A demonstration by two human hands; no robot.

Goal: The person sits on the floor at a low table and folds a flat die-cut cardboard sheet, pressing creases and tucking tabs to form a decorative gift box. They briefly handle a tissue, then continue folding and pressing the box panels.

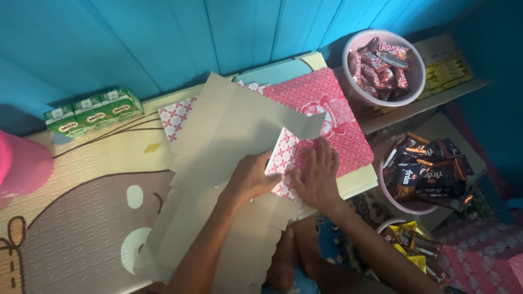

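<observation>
Play mat (81,218) with a cartoon print covers the floor against a blue plank wall (163,38). Flat unfolded cardboard box (218,163), grey side up, lies across the mat, partly over a stack of red patterned box blanks (338,103). Left hand (251,177) grips one red-and-white patterned flap (283,158) of the cardboard, fingers curled over its edge. Right hand (317,177) lies flat, fingers spread, pressing the same flap; the hands sit just beside each other. Pink bowl (354,92) of red snack packets sits upper right, another bowl (392,198) of dark packets below it. Green drink cartons (92,111) stand by the wall, left.
</observation>
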